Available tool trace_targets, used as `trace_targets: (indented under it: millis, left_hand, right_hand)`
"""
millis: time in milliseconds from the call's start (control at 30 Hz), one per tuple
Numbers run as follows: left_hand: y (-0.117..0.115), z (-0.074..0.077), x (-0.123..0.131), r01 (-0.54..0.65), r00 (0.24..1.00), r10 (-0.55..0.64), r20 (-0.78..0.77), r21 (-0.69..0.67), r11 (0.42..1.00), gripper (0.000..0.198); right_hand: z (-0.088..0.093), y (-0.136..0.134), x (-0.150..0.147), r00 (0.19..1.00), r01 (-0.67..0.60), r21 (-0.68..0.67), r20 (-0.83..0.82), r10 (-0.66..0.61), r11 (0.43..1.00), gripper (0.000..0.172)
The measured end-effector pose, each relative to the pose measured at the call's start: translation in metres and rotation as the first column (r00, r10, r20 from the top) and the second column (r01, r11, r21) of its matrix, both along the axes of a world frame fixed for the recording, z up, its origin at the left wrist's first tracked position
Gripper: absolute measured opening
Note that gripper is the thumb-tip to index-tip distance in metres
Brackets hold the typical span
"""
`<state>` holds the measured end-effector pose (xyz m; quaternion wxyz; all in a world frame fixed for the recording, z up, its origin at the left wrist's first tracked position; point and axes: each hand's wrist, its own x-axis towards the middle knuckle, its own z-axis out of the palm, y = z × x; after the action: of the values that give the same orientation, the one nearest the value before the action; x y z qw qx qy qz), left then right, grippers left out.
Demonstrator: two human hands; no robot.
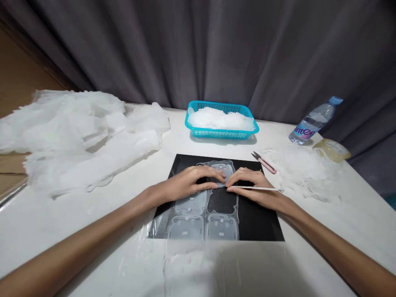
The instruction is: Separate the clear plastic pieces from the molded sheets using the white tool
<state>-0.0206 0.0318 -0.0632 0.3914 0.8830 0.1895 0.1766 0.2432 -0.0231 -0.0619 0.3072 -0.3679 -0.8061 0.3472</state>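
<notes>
A translucent, rubbery-looking sheet of rounded rectangular moulded pieces (191, 226) lies over a black mat (256, 225). One rounded opening in the sheet shows the black underneath. My left hand (198, 179) rests on the upper part of the sheet, its fingers stretched and apart from the thumb. Beside it, my right hand (252, 185) pinches at the sheet's edge near the top of the opening. A thin white stick (255, 188) runs back from the right fingertips across that hand. Its tip is hidden, so I cannot tell its exact kind.
A blue basket (222, 134) at the back holds white translucent pieces. Piled sheets (77, 136) spread across the left. Small thread snips (264, 163) lie right of the mat, near scrap trimmings (309, 173), a water bottle (315, 119) and a tape roll (332, 149). A grey curtain (185, 49) hangs behind.
</notes>
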Motion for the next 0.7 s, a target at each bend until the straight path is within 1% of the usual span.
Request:
trace_targets:
  millis: [167, 300, 400, 533, 700]
  left_hand:
    - [0.002, -0.004, -0.001, -0.005, 1.000, 0.006, -0.019, 0.020, 1.000, 0.029]
    - [0.002, -0.005, -0.001, -0.005, 1.000, 0.006, -0.012, 0.024, 1.000, 0.030]
    - [0.003, -0.005, -0.001, 0.005, 1.000, -0.005, -0.007, 0.036, 0.999, 0.030]
    - [0.004, -0.005, -0.003, 0.010, 0.998, -0.003, -0.057, 0.120, 0.993, 0.031]
    - [-0.002, 0.004, -0.001, 0.016, 0.994, 0.012, -0.112, 0.243, 0.970, 0.024]
  right_hand:
    - [-0.004, -0.001, -0.001, 1.000, -0.015, 0.067, 0.005, 0.014, 0.998, 0.013]
    - [-0.009, -0.003, 0.001, 0.999, -0.038, 0.124, 0.034, 0.035, 0.992, 0.010]
    - [-0.010, -0.003, 0.001, 0.998, -0.053, 0.154, 0.050, 0.046, 0.987, 0.012]
    - [-0.011, -0.004, 0.001, 0.997, -0.064, 0.179, 0.054, 0.055, 0.982, 0.014]
    - [-0.013, -0.003, 0.001, 0.999, -0.015, 0.157, 0.044, 0.008, 0.988, 0.011]
